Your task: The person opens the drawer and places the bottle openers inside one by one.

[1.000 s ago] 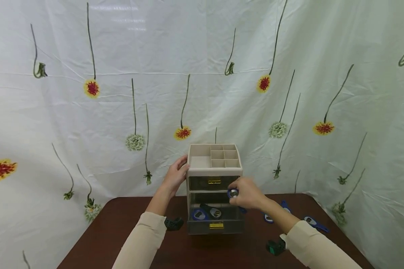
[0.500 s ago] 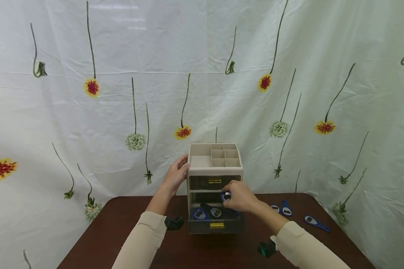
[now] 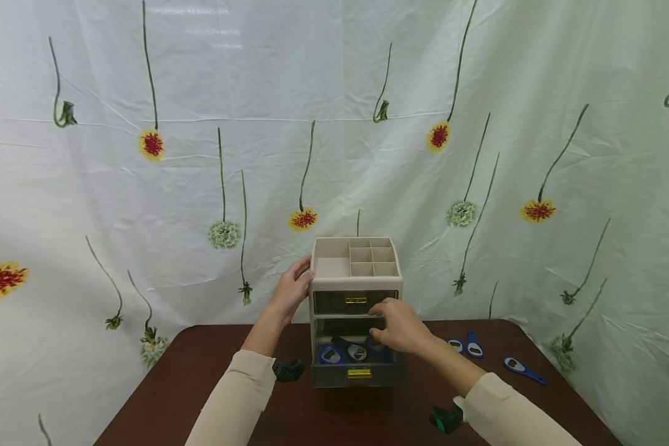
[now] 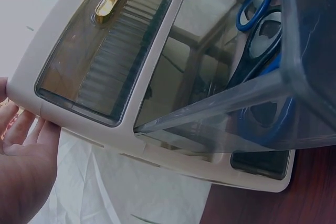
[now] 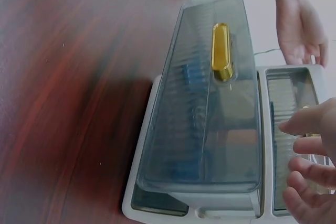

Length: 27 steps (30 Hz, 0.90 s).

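Observation:
A beige desktop organizer stands on the table, its lower drawer pulled out. Inside that see-through drawer lie a blue bottle opener, a dark one and another blue one at the right. My left hand rests against the organizer's left side; in the left wrist view its fingers touch the side edge. Over the drawer's right part hovers my right hand, fingers parted and holding nothing. In the right wrist view its fingers are spread in front of the closed upper drawer.
Several bottle openers lie on the dark red table at the right: one behind my forearm, one partly hidden by it, one nearer the edge. A flowered white curtain hangs behind.
My right hand moved left over the drawer with a blue bottle opener and released it; that opener now lies in the drawer's right part. The left hand stayed on the organizer.

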Available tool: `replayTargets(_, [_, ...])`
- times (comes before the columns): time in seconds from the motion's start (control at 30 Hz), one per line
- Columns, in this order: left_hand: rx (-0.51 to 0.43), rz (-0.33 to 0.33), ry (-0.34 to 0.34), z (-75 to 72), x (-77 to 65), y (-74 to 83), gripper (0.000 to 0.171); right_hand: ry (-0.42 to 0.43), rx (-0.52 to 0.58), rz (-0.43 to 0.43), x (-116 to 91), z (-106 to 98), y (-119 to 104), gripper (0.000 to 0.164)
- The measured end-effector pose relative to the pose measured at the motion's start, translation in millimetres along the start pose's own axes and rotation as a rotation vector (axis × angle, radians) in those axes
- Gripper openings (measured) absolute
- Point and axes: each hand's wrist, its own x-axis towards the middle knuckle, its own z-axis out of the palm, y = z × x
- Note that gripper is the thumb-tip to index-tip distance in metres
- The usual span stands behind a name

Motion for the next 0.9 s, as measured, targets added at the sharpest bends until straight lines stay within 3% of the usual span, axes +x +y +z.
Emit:
replayTargets(0.17, [-0.003,-0.012,0.015,-0.6,-0.1,-0.1,0.054,0.026,0.136,0.043,-11.4,-2.4,-4.1,0.027])
replayTargets(0.4, [-0.004,-0.006,0.001,1.1,1.2,0.5,0.054,0.065,0.519,0.232,-32.4,-6.0,-16.7,0.023])
replayTargets(0.57, [-0.003,-0.003,0.003,1.3,1.2,2.7,0.054,0.047,0.725,0.337,-45.2,-3.0,-27.7,0.023])
replayTargets(0.9, [0.005,-0.015,0.005,1.7,0.5,2.6,0.055,-0.004,0.939,0.480,-68.6,4.4,-44.1,0.023])
